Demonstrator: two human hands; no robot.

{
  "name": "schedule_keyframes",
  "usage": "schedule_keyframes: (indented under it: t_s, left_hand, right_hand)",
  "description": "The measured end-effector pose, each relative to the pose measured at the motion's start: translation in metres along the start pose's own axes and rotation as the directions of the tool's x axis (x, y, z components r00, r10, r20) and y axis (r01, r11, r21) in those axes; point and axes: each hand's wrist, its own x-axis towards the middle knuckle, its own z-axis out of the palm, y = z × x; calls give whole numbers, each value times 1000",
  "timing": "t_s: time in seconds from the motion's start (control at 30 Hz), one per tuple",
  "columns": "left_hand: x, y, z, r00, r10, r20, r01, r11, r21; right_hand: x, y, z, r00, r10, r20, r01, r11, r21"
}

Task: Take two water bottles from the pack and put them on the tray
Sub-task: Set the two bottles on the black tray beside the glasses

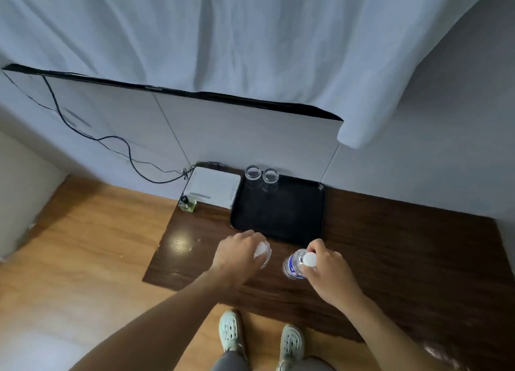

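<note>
Left hand (239, 252) fingers closed around water bottle (263, 255); right hand (324, 270) fingers grip second bottle (295, 264) near cap. Both held just short of black tray (317, 203). Advance bottles upright, set on bare area, clear of two glasses (262, 178).

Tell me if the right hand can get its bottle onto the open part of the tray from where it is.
Probably yes. The right hand grips its water bottle just short of the black tray's near edge. The two glasses stand at the far rim, leaving the near part bare, and nothing lies between.
</note>
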Motion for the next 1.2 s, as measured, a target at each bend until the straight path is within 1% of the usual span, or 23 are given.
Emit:
schedule_keyframes:
  t_s: [0.07, 0.17, 0.27, 0.33, 0.4, 0.47, 0.57, 0.63, 0.7, 0.77, 0.83, 0.87, 0.93, 0.97, 1.0, 1.07, 1.13, 1.2]
  left_hand:
    - [23, -10, 11, 995, 77, 59, -76, 997, -13]
    - [49, -23, 26, 974, 180, 141, -185, 982, 25]
    - [61, -33, 40, 955, 233, 185, -247, 968, 52]
    - [66, -36, 47, 957, 237, 169, -245, 969, 29]
    - [68, -38, 50, 966, 228, 125, -228, 974, -11]
    - [69, -40, 54, 970, 223, 93, -222, 975, -17]
    - [71, -48, 62, 975, 201, 93, -197, 979, -44]
    - [74, -57, 69, 977, 186, 107, -178, 981, -80]
    - [79, -69, 77, 976, 191, 109, -180, 978, -102]
    - [82, -83, 85, 975, 195, 106, -181, 975, -126]
    - [83, -96, 102, 979, 151, 137, -125, 975, -186]
    - [83, -103, 113, 979, 125, 164, -87, 971, -222]
    - [85, -110, 141, 973, 107, 206, -36, 946, -321]
    - [86, -110, 155, 976, 89, 198, -8, 927, -374]
    - [87, -108, 168, 985, 57, 166, 19, 905, -425]
    - [88, -103, 190, 996, -38, 80, 74, 858, -508]
    - [90, -99, 211, 994, -104, -13, 76, 801, -594]
    - [91, -94, 221, 990, -128, -65, 55, 756, -652]
  right_hand:
    - [17, 2, 17, 999, 31, -10, -31, 1000, 0]
    - [38, 7, 38, 1000, 20, -12, -20, 1000, -11]
    - [49, 13, 55, 1000, 17, -11, -17, 1000, -22]
    - [55, 18, 62, 1000, -4, -10, 4, 1000, -18]
    - [59, 22, 65, 999, -34, -19, 34, 999, 3]
    - [62, 24, 67, 998, -50, -34, 51, 998, 22]
    - [67, 29, 69, 995, -87, -57, 90, 994, 62]
    - [69, 38, 69, 994, -96, -57, 102, 986, 129]
    - [70, 53, 73, 997, -73, -24, 77, 978, 193]
    - [72, 73, 85, 999, -1, 39, -8, 970, 243]
    - [77, 94, 105, 992, 74, 102, -101, 951, 291]
    - [81, 101, 116, 987, 87, 136, -126, 942, 312]
    - [89, 109, 141, 980, 59, 189, -123, 930, 347]
    - [93, 110, 152, 981, 43, 192, -115, 916, 385]
    - [97, 110, 162, 984, 40, 174, -113, 895, 432]
    - [105, 110, 181, 995, 58, 80, -90, 866, 492]
    - [110, 106, 195, 998, 57, -14, -42, 863, 503]
    - [111, 99, 202, 997, 18, -81, 24, 873, 488]
